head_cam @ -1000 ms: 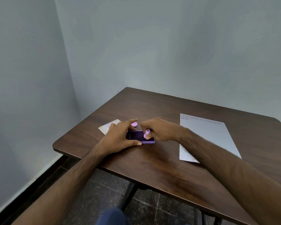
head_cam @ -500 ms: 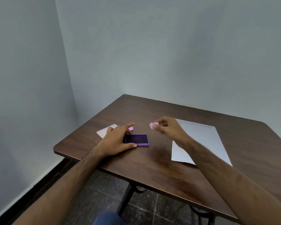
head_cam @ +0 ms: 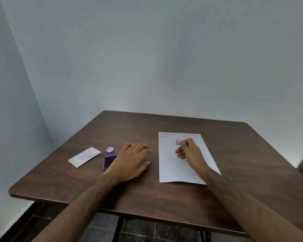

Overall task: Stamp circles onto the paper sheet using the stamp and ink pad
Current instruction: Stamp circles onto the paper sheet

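A white paper sheet [head_cam: 171,163] lies on the right half of the brown table [head_cam: 129,194], with a faint row of stamped circles along its far edge and two more below at the left. My right hand [head_cam: 187,151] hovers over the sheet's upper part, fingers closed on a small pink stamp [head_cam: 178,142] whose dark face points left. The purple ink pad [head_cam: 108,161] lies open left of the sheet, half hidden under my left hand [head_cam: 132,159]. That hand rests flat on the table with fingers spread and holds nothing.
A small pink cap [head_cam: 110,149] lies just beyond the ink pad. A white card with purple smudges [head_cam: 85,156] sits further left. Grey walls close in behind and to the left. The table's near edge runs below my forearms, and a dark object shows at the right edge.
My right hand carried the stamp from the ink pad rightward to above the paper. My left hand let go of the pad and slid right, lying flat. The view shifted right.
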Demonstrator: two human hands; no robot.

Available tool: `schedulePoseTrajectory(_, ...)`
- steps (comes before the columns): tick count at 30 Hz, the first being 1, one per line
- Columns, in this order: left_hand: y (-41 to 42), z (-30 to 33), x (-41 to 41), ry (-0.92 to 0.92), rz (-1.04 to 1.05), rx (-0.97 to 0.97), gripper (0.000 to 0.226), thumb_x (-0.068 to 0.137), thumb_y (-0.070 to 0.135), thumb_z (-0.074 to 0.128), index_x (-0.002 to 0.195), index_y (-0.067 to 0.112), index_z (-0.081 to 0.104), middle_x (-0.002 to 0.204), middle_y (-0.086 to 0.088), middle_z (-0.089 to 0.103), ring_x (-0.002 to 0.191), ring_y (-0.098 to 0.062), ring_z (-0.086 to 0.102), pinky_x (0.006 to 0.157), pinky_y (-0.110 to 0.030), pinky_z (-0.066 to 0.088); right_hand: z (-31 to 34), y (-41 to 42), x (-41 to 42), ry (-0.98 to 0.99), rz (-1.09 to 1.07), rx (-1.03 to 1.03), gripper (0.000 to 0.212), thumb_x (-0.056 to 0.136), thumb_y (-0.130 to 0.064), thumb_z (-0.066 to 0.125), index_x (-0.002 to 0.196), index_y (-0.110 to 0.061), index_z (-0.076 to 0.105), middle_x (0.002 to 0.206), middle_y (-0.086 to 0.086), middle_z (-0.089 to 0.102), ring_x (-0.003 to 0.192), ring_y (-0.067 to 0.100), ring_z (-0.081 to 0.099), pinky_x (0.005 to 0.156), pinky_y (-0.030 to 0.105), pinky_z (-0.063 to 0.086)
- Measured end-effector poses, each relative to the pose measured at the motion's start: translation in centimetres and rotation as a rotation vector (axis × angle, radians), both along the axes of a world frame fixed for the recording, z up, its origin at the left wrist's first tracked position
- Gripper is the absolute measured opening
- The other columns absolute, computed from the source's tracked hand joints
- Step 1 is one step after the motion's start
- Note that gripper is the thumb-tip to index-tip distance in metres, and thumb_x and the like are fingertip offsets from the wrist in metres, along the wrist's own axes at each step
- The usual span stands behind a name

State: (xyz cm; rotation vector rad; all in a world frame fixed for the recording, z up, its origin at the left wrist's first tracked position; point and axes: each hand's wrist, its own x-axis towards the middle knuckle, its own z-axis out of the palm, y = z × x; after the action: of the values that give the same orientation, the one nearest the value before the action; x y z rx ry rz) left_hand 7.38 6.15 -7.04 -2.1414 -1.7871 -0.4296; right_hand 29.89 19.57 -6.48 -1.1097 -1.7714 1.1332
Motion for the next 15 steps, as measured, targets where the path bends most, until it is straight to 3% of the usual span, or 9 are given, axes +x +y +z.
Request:
schedulePoseTrajectory(5,1.5,-0.5,1.1,-0.02,-0.046,-0.08,0.044,0.098,0.047,0.042,0.138,0.031,0.05,0.147,0.007,0.049,0.135,-0.011,0.044,0.113,-0.033,0.029,-0.1,-0.3,3.5,0.007,0.207,-0.046,0.029,0.105,-0.035,0.043,0.098,-0.012,0.059,0.087,0.013,0.072,0.073,0.021,0.066,0.069,0.029,0.053)
schedulePoseTrajectory(9,2.0,-1.1,1.2,-0.032,-0.043,-0.092,0.044,0.099,0.047,0.042,0.139,0.031,0.047,0.146,0.009,0.049,0.133,-0.009,0.046,0.112,-0.033,0.031,0.6,0.2,7.3,0.102,0.457,-0.246,0.029,0.104,-0.031,0.042,0.098,-0.006,0.055,0.081,0.014,0.066,0.065,0.019,0.058,0.058,0.028,0.046)
schedulePoseTrajectory(15,1.6,-1.0,2.2,-0.032,-0.179,-0.162,0.04,0.098,0.05,0.033,0.128,0.036,0.054,0.135,0.013,0.056,0.122,-0.005,0.053,0.101,-0.028,0.036,1.0,1.2,12.1,0.253,0.555,-0.5,0.022,0.1,-0.02,0.047,0.096,-0.006,0.064,0.08,0.012,0.059,0.065,0.019,0.052,0.054,0.027,0.043)
